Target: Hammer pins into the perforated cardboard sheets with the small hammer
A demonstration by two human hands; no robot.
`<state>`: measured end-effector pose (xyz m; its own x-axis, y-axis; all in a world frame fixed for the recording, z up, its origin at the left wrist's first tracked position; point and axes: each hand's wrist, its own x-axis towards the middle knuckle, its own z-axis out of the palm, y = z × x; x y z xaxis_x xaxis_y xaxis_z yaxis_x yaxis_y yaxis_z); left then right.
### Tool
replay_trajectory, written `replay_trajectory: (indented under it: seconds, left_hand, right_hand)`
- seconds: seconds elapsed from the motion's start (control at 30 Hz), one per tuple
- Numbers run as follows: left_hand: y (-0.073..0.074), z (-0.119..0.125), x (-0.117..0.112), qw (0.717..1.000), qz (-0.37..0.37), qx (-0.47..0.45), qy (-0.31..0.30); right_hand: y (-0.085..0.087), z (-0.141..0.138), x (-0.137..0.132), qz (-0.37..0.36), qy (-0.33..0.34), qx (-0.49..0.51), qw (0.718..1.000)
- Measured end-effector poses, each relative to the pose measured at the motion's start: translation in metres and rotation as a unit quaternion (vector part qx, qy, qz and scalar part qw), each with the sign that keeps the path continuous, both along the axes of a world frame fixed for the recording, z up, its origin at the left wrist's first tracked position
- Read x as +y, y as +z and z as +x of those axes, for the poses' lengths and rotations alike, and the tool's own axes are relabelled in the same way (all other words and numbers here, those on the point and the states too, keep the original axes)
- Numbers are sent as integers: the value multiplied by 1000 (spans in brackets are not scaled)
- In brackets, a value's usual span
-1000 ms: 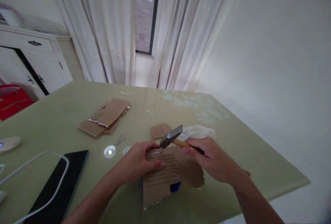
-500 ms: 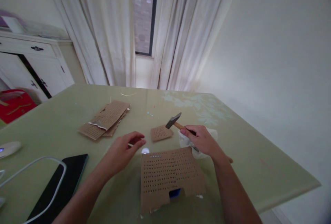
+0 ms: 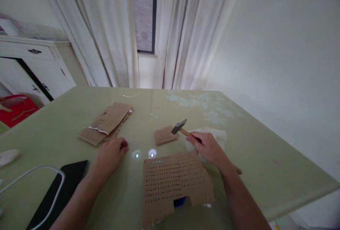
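My right hand [image 3: 209,149] is closed round the wooden handle of a small hammer [image 3: 179,127], whose steel head hangs above a small perforated cardboard piece [image 3: 164,135]. My left hand [image 3: 111,153] rests on the green table [image 3: 66,116], left of the big perforated cardboard sheet [image 3: 174,180]. Its fingertips are pinched together at a tiny dark thing I cannot make out. A short row of nail heads [image 3: 158,161] shows at the sheet's top left edge. Something blue [image 3: 180,201] peeks out under the sheet's near edge.
A pile of torn perforated cardboard [image 3: 106,123] lies at the left middle. A dark tablet [image 3: 57,192] with a white cable [image 3: 34,171] over it sits near left. White plastic [image 3: 215,134] lies behind my right hand. A red bag [image 3: 14,107] and white cabinet [image 3: 32,63] stand at the left.
Both hands left the big sheet. The left hand moved left onto the table and pinched shut. The right hand lifted the hammer back and to the right.
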<state>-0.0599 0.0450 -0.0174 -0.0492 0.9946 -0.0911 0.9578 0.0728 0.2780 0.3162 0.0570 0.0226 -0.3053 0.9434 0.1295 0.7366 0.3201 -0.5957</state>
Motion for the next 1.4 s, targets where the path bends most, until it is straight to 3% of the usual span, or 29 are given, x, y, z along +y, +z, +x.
replay_trajectory:
  seconds: [0.27,0.43,0.5,0.6,0.67,0.8,0.93,1.4]
  left_hand:
    - [-5,4,-2,1000,31,-3,1]
    - [7,17,-6,993,92,-71,-26]
    - [14,29,-12,972,135,-189,-49]
    - [26,53,-26,898,176,-390,-106]
    - [33,70,-36,875,160,-433,-143]
    - [39,91,-49,884,107,-431,-146]
    - [39,94,-51,887,71,-433,-145]
    - [37,95,-50,895,90,-406,-161]
  right_hand:
    - [-2,2,0,6,-16,17,1000]
    - [-2,3,0,11,-14,16,1000]
    - [-2,2,0,12,-9,15,1000]
    - [-2,2,0,15,-3,6,1000]
    - [-1,1,-1,18,3,0,1000]
    - [1,-1,-2,23,7,-2,1000]
    - [1,-2,-3,16,8,-1,1000]
    - [0,-3,-3,14,10,9,1000]
